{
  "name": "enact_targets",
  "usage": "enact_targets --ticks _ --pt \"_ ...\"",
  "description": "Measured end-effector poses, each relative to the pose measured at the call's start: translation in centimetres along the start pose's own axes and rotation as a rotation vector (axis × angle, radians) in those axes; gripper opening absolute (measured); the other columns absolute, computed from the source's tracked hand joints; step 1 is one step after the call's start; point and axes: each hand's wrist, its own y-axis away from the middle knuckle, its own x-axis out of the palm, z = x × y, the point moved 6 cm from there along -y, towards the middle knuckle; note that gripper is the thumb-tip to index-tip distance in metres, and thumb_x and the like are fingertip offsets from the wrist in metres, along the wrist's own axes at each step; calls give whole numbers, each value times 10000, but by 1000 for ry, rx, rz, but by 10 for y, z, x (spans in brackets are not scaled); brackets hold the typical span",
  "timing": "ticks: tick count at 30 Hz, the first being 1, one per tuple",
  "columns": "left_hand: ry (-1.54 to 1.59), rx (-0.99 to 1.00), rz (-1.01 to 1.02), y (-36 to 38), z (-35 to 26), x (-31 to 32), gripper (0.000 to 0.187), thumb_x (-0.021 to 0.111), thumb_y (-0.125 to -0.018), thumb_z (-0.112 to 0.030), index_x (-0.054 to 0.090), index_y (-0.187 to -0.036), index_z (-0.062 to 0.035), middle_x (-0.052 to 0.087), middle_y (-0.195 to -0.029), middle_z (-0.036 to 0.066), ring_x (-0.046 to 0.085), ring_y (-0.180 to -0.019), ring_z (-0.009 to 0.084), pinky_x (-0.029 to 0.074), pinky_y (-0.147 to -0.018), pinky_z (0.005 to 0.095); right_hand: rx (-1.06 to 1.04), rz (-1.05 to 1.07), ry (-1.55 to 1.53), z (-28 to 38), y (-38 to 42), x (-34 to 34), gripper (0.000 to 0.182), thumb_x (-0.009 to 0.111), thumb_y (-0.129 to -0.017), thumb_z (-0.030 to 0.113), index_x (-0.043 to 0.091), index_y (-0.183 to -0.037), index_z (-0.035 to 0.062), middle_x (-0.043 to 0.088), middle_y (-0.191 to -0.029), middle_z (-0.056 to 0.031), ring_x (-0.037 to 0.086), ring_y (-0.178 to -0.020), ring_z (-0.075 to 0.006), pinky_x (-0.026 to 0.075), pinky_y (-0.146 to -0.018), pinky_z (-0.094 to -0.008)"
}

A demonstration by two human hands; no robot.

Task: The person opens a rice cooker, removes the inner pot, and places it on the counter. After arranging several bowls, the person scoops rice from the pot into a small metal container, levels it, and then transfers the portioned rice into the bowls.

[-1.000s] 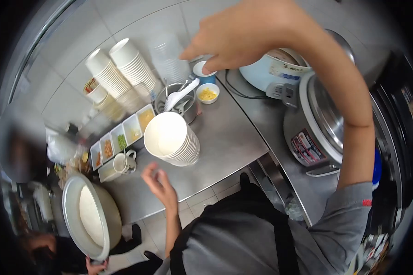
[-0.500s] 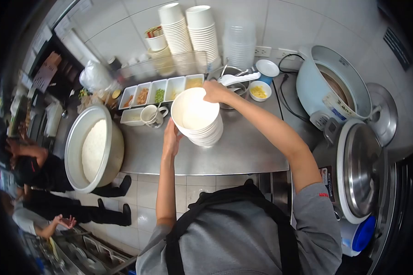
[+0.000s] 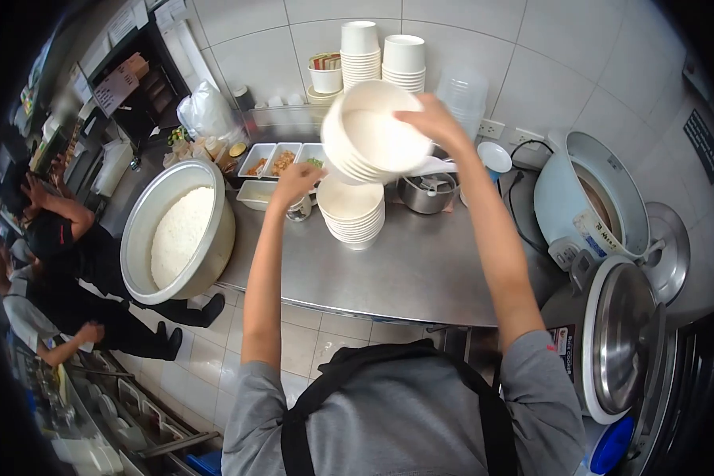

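My right hand (image 3: pixel 436 123) grips the rim of a short stack of white bowls (image 3: pixel 365 135), raised above the steel counter (image 3: pixel 420 278) and tilted. Below it, a second stack of nested white bowls (image 3: pixel 353 210) stands upright on the counter. My left hand (image 3: pixel 295 186) is just left of the lower stack, above a patterned mug (image 3: pixel 300 210) that it partly hides; its fingers look bent, with nothing clearly between them. Behind the raised bowls are white trays of chopped ingredients (image 3: pixel 284 161), partly covered.
A big tub of rice (image 3: pixel 184 230) is at the left. Tall cup stacks (image 3: pixel 360 47) line the wall. A metal pot (image 3: pixel 427 194) stands right of the bowls. A rice cooker (image 3: pixel 623 341) and an open blue-grey cooker (image 3: pixel 587 190) are at the right. Two people (image 3: pixel 63 246) stand far left.
The single bowl stack is now two: my right hand has lifted the upper part up and away. My left hand has left the stack's side. The view has shifted.
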Motion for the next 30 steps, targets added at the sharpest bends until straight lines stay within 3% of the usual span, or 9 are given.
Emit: enact_targets --ticks 4,6,8,11,20,23,25,27,30 --pt "-537 136 -201 -4 -17 16 393 763 -650 -304 596 -866 -22 640 -893 150 637 -828 281 498 -654 377 111 8 205 -28 88 -53 375 697 -692 216 627 -968 -28 661 -888 -183 653 -773 -264 487 -667 -352" --pt "-641 219 -333 -16 -3 23 382 790 -605 -280 585 -822 -42 641 -884 160 640 -805 323 511 -644 400 -19 -97 354 -130 119 -34 405 710 -685 214 607 -1002 -16 608 -975 -228 573 -923 -374 444 -802 -421" --pt "-699 108 -352 -28 7 30 370 794 -597 -244 607 -857 -60 646 -895 163 644 -825 328 522 -676 413 55 -142 467 -148 156 -4 405 704 -687 200 605 -1018 -11 604 -1009 -237 561 -955 -407 444 -826 -442" --pt "-609 67 -290 -41 14 30 321 765 -622 -190 628 -890 -77 648 -913 167 639 -871 337 525 -724 407 322 -181 508 -196 172 34 330 674 -696 180 640 -959 -16 634 -888 -247 614 -878 -397 480 -766 -434" --pt "-373 284 -314 -20 -18 -20 345 730 -661 -258 599 -925 -78 649 -848 140 632 -770 325 486 -705 442 144 -262 442 -165 139 46 327 636 -748 226 634 -982 -2 625 -928 -250 593 -889 -411 457 -805 -447" --pt "129 284 -322 13 -14 -52 244 703 -714 -122 544 -863 -14 575 -660 70 569 -559 162 434 -442 294 187 -176 379 -147 132 30 411 658 -753 249 605 -1050 -30 638 -976 -215 606 -923 -371 467 -803 -388" --pt "213 190 -344 62 -15 -76 239 692 -721 -103 542 -878 -3 567 -673 45 539 -573 122 425 -473 281 108 -269 293 -139 143 6 358 664 -750 231 626 -1000 -21 655 -907 -199 630 -866 -346 477 -756 -378" --pt "105 269 -470 96 7 -93 236 689 -724 -103 551 -888 -3 591 -694 71 571 -620 136 447 -552 271 63 -428 164 -126 161 -22 314 666 -745 221 640 -969 2 656 -854 -196 634 -821 -349 479 -725 -389" --pt "-74 4 -457 128 63 -85 215 689 -704 -99 552 -856 -31 611 -697 76 600 -633 181 461 -579 309 283 -401 235 -127 200 -63 282 663 -741 176 638 -937 -25 656 -850 -200 644 -796 -334 491 -700 -369"
